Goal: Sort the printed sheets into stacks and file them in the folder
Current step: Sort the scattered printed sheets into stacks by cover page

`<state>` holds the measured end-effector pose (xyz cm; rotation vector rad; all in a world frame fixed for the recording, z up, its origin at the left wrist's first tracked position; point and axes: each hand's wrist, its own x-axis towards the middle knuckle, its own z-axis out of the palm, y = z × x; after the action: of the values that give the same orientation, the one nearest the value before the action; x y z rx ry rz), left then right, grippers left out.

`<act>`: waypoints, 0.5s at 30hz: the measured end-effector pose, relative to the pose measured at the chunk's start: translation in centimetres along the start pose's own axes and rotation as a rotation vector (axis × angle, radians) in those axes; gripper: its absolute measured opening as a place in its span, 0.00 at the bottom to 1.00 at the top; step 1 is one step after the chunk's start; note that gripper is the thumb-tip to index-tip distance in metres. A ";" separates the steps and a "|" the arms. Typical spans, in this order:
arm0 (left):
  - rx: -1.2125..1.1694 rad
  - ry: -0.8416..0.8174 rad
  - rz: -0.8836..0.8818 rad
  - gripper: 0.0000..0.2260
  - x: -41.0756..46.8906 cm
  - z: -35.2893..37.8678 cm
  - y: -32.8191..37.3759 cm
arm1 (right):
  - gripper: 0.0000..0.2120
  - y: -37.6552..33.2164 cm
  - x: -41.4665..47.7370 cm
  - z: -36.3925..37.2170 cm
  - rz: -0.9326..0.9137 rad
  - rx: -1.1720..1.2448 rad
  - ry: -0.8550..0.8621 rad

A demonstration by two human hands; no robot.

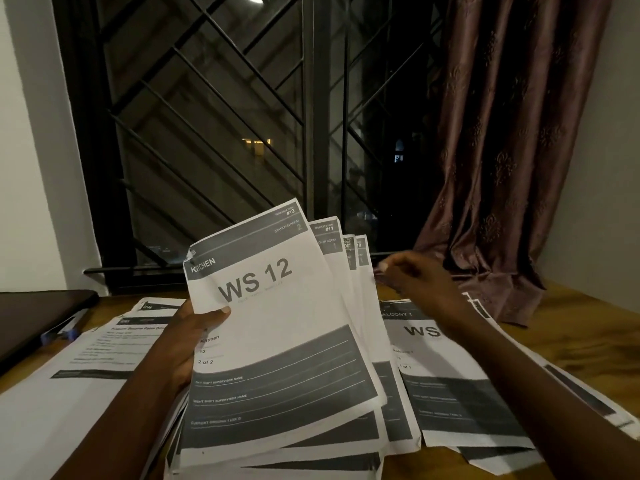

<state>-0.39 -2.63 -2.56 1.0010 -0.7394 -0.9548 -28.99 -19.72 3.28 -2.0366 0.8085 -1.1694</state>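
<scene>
My left hand (194, 337) grips a fanned bundle of printed sheets (277, 341), thumb on the top sheet marked "WS 12" and "Kitchen". Several sheets spread out behind it to the right. My right hand (415, 282) is raised behind the fan's right edge. Its fingertips are drawn together beside the rearmost sheet (363, 265), but blur hides whether they pinch it. A pile of sheets (277, 459) lies under the bundle. One stack headed "Balcony 1" (450, 386) lies on the right, and a text-page stack (86, 372) lies on the left.
A dark flat case or folder (31, 320) lies at the table's left edge with a blue pen (62, 332) beside it. The wooden table (581, 337) meets a barred window (242, 133). A brown curtain (502, 168) hangs onto the table at the back right.
</scene>
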 end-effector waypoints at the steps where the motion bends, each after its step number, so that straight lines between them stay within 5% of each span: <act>1: 0.009 0.017 0.007 0.26 -0.1 0.1 -0.1 | 0.06 -0.8 -0.3 1.1 -0.008 0.061 -0.008; 8: 0.046 0.042 0.060 0.25 0.1 0.1 -0.5 | 0.11 -1.9 -2.8 5.7 0.008 0.011 -0.084; 15: 0.091 0.084 0.104 0.21 0.8 0.2 -0.3 | 0.08 -0.5 -1.9 5.3 0.057 0.044 0.174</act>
<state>-0.37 -3.53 -2.72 1.0655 -0.7617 -0.7906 -25.00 -16.79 0.62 -1.8822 0.9103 -1.3339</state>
